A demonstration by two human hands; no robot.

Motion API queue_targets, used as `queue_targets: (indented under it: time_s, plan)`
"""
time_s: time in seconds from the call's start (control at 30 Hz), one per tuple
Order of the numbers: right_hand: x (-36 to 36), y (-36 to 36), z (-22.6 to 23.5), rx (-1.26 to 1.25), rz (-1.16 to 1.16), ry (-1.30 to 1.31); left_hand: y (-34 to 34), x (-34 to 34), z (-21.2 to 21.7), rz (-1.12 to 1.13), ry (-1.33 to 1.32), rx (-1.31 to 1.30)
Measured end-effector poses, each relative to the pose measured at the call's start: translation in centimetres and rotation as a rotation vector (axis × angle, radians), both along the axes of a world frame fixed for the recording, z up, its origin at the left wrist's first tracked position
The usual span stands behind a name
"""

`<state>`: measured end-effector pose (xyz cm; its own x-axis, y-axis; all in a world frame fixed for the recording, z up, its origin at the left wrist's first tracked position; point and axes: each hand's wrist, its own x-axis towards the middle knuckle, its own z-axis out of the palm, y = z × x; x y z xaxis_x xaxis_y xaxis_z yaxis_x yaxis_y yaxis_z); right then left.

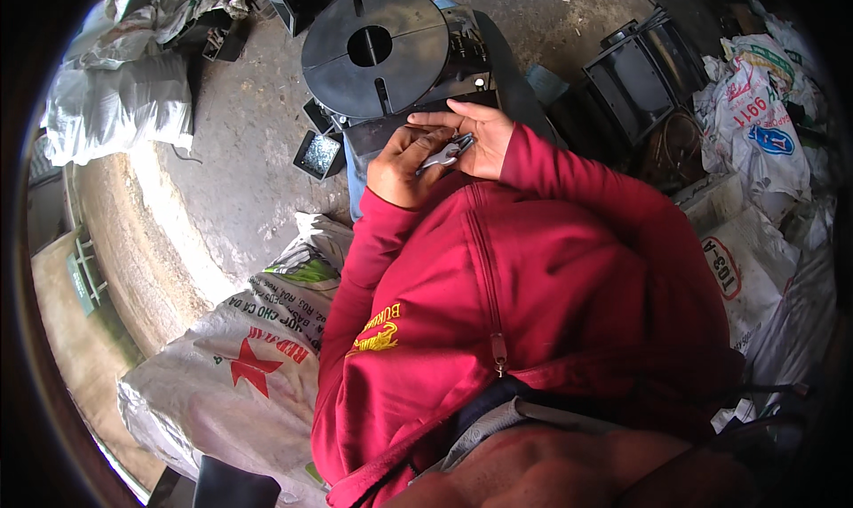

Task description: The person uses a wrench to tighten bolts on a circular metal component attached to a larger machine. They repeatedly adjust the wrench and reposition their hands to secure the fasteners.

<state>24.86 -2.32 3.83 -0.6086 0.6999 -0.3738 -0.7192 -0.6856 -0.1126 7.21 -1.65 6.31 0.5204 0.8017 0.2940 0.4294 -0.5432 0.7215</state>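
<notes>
My left hand [402,166] and my right hand [478,137] meet in front of my chest, both coming out of red jacket sleeves. Between them lies a small silver metal tool [447,154], like pliers or a clip. My left hand's fingers are curled around one end of it. My right hand lies palm up, fingers stretched left, with the tool resting in the palm. Just beyond the hands stands a black round metal plate [373,51] with a centre hole and slots, set on a dark machine body.
Filled white woven sacks [258,357] lie at my left, more sacks [764,108] at the right. A black open metal box [635,77] stands at the upper right, a small black tray [318,155] on the concrete floor [240,153] left of the machine.
</notes>
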Motion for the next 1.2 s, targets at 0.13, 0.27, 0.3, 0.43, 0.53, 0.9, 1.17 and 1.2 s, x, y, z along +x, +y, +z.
queue_targets:
  time_s: [0.13,0.27,0.3,0.43,0.53,0.9,1.17,1.2]
  plan:
    - [-0.5,0.0,0.1,-0.022,0.044,-0.012,-0.6,0.8,-0.8,0.025,0.136,0.004]
    - [-0.7,-0.5,-1.5,-0.071,0.000,0.070,-0.6,1.6,-1.0,0.028,0.220,0.046]
    - [-0.7,-0.6,-1.4,-0.077,-0.011,0.059,-0.4,1.6,-1.4,0.008,0.159,0.031]
    - [-0.7,-0.4,-1.8,0.011,-0.051,-0.014,0.1,1.4,-2.3,-0.017,-0.005,-0.012]
    - [-0.7,-0.5,-1.9,0.020,-0.066,0.008,-0.4,1.7,-1.6,0.022,0.122,-0.032]
    - [-0.8,-0.7,-1.9,0.065,-0.131,-0.100,0.4,0.4,-1.0,0.099,-0.224,-0.242]
    - [-0.7,-0.4,0.0,0.199,-0.043,-0.522,0.8,0.0,0.1,0.187,0.038,0.049]
    - [-0.6,-0.4,-0.3,0.224,-0.047,-0.541,0.6,0.2,0.3,0.227,0.059,0.021]
